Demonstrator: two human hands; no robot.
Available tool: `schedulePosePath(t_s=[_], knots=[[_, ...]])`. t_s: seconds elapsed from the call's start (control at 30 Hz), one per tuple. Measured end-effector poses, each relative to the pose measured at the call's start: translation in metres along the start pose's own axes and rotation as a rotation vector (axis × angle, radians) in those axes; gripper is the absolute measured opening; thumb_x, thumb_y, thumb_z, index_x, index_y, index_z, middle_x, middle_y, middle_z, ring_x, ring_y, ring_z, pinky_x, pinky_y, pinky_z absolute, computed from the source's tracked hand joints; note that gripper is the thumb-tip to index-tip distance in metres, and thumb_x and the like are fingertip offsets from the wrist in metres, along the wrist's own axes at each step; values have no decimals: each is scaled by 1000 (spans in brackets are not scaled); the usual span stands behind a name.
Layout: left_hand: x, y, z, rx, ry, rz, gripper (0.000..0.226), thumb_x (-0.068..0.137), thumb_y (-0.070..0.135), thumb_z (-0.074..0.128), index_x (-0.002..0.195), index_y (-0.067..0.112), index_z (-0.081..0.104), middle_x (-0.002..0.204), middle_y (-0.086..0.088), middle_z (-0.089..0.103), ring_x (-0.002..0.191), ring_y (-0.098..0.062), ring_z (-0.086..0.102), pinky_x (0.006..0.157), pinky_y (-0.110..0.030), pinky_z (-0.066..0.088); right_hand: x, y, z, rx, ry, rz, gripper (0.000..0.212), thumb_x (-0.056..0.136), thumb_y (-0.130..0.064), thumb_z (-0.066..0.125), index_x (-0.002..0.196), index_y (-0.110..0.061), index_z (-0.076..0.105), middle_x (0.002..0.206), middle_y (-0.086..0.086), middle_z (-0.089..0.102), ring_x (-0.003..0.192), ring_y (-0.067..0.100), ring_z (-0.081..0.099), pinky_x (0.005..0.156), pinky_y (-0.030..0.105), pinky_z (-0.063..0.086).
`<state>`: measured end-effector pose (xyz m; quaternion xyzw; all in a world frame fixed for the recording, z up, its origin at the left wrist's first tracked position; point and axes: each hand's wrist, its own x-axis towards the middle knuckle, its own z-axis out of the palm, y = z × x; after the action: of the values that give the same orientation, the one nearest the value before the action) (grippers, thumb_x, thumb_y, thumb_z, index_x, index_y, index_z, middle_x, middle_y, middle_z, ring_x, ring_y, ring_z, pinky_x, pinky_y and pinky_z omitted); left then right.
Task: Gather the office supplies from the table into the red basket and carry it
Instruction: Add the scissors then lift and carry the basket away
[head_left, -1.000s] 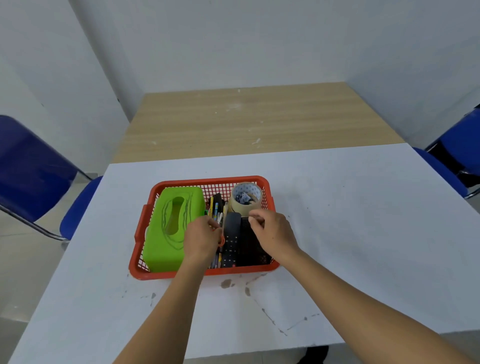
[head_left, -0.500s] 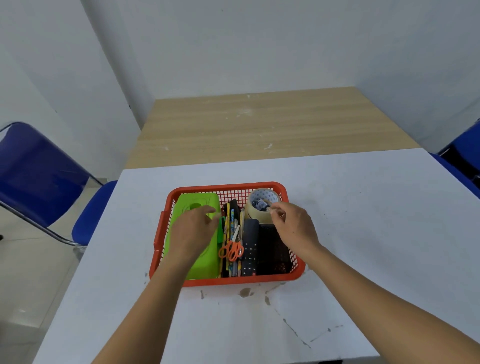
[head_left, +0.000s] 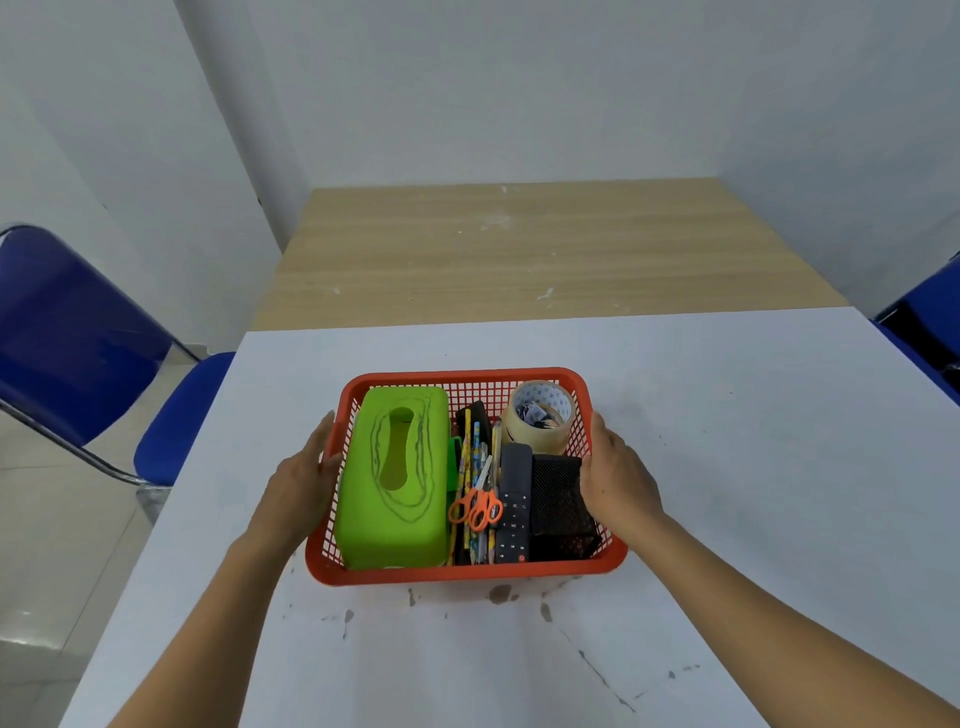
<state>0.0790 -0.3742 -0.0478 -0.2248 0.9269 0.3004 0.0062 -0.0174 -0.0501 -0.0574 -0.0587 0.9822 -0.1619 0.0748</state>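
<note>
Two bare forearms, sleeveless to the frame edge, no rings or watch on either hand.

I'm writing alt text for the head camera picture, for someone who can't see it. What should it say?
Two bare hands, left hand and right hand, are placed against the sides of a red basket on a white table. The basket holds a green tissue box, orange scissors, a tape roll and a remote.

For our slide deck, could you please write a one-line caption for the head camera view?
Both hands, left and right, flank the packed red basket on the white table.
</note>
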Motion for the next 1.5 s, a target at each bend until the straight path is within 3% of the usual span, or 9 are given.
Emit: schedulePosePath(t_s=[0.1, 0.27, 0.43, 0.77, 1.03, 1.27, 1.5], knots=[[-5, 1, 2, 43, -101, 36, 62, 100, 24, 41, 151, 27, 6, 125, -24, 58, 105, -39, 60, 89, -43, 47, -3, 1, 2, -21, -23, 21, 75, 97, -17, 48, 152, -20, -2, 140, 10, 42, 109, 23, 57, 79, 33, 54], [-8, 0, 9, 36, -98, 6, 66, 101, 23, 37, 151, 24, -5, 124, -28, 57, 103, -42, 60, 87, -43, 46, -7, 6, 8, 42, -5, 29, 73, 100, -21, 43, 151, -27, -10, 120, 9, 58, 89, 19, 63, 72, 33, 56], [-11, -2, 12, -11, -104, -16, 68, 100, 22, 40, 150, 29, -6, 130, -26, 53, 107, -43, 58, 91, -46, 46, -12, 7, 14, 138, 31, 50, 72, 101, -24, 41, 151, -32, -11, 118, 10, 59, 88, 17, 63, 73, 29, 55], [-21, -6, 15, -30, -1, 7, 66, 100, 20, 40, 151, 33, 0, 120, -27, 59, 101, -43, 60, 86, -45, 47, -14, 11, 8, 236, 67, 7, 64, 102, -22, 38, 152, -31, -1, 107, 12, 62, 77, 15, 54, 71, 32, 52], [-57, 0, -4, -79, 149, -42, 68, 100, 24, 41, 149, 38, -4, 128, -20, 57, 103, -40, 60, 89, -46, 48, -5, 0, -17, 245, 109, -150, 65, 102, -22, 40, 152, -32, 1, 104, 13, 63, 78, 20, 58, 72, 36, 55], [-125, -2, -15, -106, 298, -189, 68, 98, 19, 44, 151, 34, 4, 131, -18, 56, 112, -40, 56, 95, -44, 42, -13, -23, -20, 250, -1, -317, 64, 102, -24, 40, 153, -30, 2, 119, 13, 59, 85, 16, 53, 78, 35, 54], [-203, -15, -11, -92, 460, -358, 70, 97, 18, 47, 150, 36, 6, 131, -17, 56, 115, -40, 54, 97, -45, 42, -25, -50, -7, 294, -120, -543, 62, 102, -22, 39, 153, -29, 5, 110, 12, 61, 80, 18, 57, 72, 32, 53]])
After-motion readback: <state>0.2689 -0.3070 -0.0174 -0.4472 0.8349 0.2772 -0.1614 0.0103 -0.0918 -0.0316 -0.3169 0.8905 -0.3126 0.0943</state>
